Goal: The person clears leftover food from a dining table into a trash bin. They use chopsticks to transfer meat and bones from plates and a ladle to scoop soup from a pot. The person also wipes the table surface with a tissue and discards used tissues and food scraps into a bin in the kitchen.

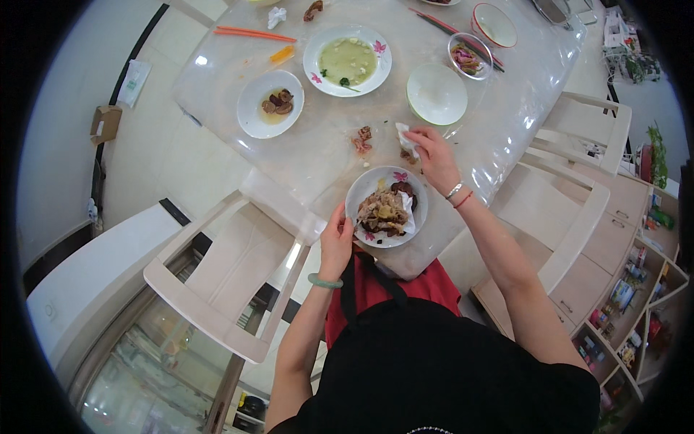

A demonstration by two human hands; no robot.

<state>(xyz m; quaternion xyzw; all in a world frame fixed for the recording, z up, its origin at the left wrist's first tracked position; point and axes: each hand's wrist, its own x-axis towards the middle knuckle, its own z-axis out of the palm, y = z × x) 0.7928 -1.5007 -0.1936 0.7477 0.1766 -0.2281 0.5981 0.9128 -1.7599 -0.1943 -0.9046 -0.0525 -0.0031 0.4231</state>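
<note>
My left hand (337, 241) grips the left rim of a white flower-patterned plate (361, 189) at the table's near edge. Bones and food scraps (383, 211) are heaped on it, with a crumpled white tissue among them. Past the plate's upper right, my right hand (432, 157) is closed on a white tissue (406, 140), pressed down by some brown scraps (408, 156) on the table. Just left of that lie more reddish-brown scraps (362, 139).
Farther back on the plastic-covered table (217, 94) are a plate of greenish soup (348, 61), a bowl with brown pieces (277, 102), a green-rimmed bowl (437, 94), a small glass bowl (468, 59) and orange chopsticks (254, 34). Chairs (231, 282) stand at both sides.
</note>
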